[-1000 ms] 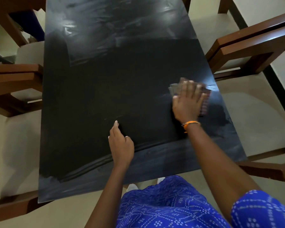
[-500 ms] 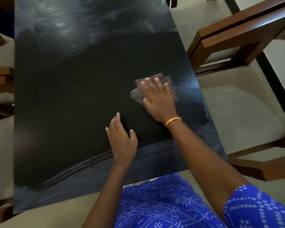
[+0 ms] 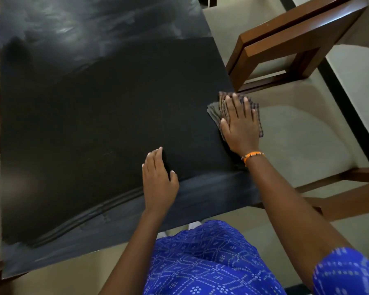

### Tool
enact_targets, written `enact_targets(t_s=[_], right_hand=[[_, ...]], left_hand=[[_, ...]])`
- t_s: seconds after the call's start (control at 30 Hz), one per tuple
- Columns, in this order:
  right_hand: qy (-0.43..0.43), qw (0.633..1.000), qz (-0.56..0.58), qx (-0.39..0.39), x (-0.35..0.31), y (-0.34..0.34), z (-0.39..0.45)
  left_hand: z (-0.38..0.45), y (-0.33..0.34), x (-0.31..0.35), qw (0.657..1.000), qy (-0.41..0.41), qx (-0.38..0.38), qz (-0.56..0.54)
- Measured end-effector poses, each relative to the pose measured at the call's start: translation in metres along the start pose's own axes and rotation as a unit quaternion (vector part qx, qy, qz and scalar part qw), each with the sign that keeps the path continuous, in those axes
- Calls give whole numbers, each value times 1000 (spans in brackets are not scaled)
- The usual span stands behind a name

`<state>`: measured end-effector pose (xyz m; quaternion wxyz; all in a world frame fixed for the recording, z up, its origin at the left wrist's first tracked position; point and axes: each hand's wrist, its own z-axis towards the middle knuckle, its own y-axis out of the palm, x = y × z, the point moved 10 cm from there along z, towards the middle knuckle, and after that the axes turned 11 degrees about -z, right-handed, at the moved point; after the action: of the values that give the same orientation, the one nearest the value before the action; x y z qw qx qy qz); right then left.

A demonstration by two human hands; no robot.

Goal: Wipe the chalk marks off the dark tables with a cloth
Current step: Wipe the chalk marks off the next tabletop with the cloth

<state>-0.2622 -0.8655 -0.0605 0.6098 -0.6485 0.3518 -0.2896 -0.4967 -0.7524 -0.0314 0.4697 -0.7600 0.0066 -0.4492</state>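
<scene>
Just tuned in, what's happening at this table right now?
A person is wiping a dark table. The right hand presses a checked cloth flat at the table's right edge, partly overhanging it. The left hand rests flat near the front. Chalky smears show along the far end and front strip.

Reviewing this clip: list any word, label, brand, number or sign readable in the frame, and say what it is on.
None: no readable text in the head view.
The dark table shows only pale chalk smears, no letters.
The checked cloth under the right hand has no label in view.
The blue garment bears only a dotted pattern.
The orange wristband bears no writing.
</scene>
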Motion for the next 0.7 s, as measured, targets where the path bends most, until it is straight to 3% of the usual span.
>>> enact_targets(t_s=[0.23,0.43,0.53,0.7], right_hand=[[36,998,-46,-22,30,13,-134],[84,995,-48,-10,14,12,-120],[96,995,-31,-12,-18,12,-100],[2,1000,-16,-21,-134,17,-89]], left_hand=[[1,4,0,999,11,-12,49],[-8,-8,-9,999,28,4,25],[-19,-26,-29,1000,17,26,1],[-43,-70,-77,997,-18,67,-40]])
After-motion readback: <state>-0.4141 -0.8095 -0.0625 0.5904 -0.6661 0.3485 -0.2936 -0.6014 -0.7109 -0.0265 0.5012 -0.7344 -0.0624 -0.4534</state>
